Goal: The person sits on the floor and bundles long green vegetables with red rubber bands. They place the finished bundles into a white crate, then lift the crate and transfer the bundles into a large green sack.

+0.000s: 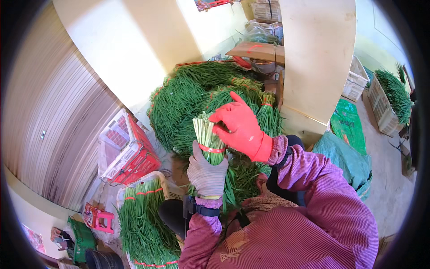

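My left hand (208, 175), in a pale striped glove, is closed round a bundle of Chinese chives (212, 139), its pale cut ends up and a red band (211, 148) about it. In a red rubber glove, my right hand (237, 126) has thumb and bent fingers at the right side of the stem ends, index finger raised; whether it pinches a stem I cannot tell. Beyond both hands lies a large heap of green chives (181, 101), several bundles banded in red. Loose leaves (247, 178) lie below my hands.
A crate of banded chives (144, 218) stands at lower left, with a red and white plastic crate (134, 151) beyond it. A wall pillar (315, 60) rises behind the heap. At right are a teal sack (346, 161), a green bag (347, 124) and another chive-filled crate (383, 104).
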`<action>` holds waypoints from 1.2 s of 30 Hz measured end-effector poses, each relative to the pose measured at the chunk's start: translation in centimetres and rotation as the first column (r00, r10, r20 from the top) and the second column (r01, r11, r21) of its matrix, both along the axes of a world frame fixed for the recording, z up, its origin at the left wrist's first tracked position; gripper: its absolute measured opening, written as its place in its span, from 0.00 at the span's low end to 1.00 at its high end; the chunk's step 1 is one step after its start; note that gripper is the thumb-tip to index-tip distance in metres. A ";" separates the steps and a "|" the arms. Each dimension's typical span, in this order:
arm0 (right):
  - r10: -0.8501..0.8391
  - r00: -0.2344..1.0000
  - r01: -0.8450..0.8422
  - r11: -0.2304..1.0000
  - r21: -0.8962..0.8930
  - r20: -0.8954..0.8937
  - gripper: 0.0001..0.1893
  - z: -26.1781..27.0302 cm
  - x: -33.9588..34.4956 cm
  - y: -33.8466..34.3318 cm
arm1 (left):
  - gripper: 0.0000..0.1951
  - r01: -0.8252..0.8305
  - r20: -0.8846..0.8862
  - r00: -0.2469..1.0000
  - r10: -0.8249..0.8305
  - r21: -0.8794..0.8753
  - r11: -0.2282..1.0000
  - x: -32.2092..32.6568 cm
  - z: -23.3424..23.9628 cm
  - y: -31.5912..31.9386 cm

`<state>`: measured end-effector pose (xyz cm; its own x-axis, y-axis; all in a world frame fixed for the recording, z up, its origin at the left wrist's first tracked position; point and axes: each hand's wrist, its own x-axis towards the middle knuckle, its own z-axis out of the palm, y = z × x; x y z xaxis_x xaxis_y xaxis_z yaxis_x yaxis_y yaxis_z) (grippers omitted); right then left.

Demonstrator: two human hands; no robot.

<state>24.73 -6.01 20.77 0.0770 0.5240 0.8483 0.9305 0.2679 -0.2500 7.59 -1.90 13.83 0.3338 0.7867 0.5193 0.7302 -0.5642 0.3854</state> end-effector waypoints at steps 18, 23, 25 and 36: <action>-0.266 0.962 0.272 0.950 -0.155 0.059 0.09 -1.1 0.6 -1.1 | 0.56 0.030 -0.139 0.990 -0.016 0.100 0.994 -1.1 -1.7 -1.4; -0.319 0.936 0.333 0.939 0.080 -0.150 0.08 1.3 3.7 -2.5 | 0.53 0.023 -0.103 0.995 -0.005 0.181 0.983 -1.5 -2.6 -1.0; -0.177 0.984 0.177 0.984 -0.034 0.018 0.15 0.2 2.4 -3.1 | 0.52 0.053 -0.138 0.990 -0.026 0.194 0.980 -1.3 -2.9 -0.9; -0.509 0.859 0.507 0.833 -0.223 0.054 0.04 -2.6 4.7 -0.8 | 0.49 0.142 -0.193 0.976 -0.103 0.200 0.969 -1.5 -4.4 -1.4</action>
<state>29.44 -6.78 18.19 0.3898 0.5831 0.7128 0.9182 -0.3051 -0.2525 6.12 -3.30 9.38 0.5238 0.6126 0.5919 0.6962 -0.7082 0.1168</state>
